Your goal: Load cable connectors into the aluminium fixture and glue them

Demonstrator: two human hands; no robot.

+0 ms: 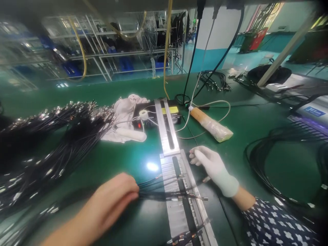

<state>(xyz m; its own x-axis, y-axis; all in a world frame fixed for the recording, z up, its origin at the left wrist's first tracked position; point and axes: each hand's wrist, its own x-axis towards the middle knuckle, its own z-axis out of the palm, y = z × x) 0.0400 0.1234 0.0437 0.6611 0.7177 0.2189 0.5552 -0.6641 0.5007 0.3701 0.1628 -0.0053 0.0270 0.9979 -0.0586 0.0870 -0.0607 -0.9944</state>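
Observation:
My bare left hand [116, 200] is closed around several thin black cables [153, 195] with metal ends. The cables run to the right, across a slotted metal fixture [170, 189], and some metal tips reach past its right edge. In a white glove, my right hand [211, 165] hovers just right of the fixture's upper part. Its thumb and fingers are curled together, and whatever they may hold is too small to make out. A slotted metal plate [167, 136] extends from the fixture's far end. More dark cable ends [186, 237] lie across its near end.
Left lies a large heap of black cables [71, 136] beside a white cloth [128, 106]. Behind the plate sits a black box [151, 119] with a red light. A wrapped wooden-handled tool [211, 124] rests farther right. Coiled cables [258, 171] lie at right; cords hang from above.

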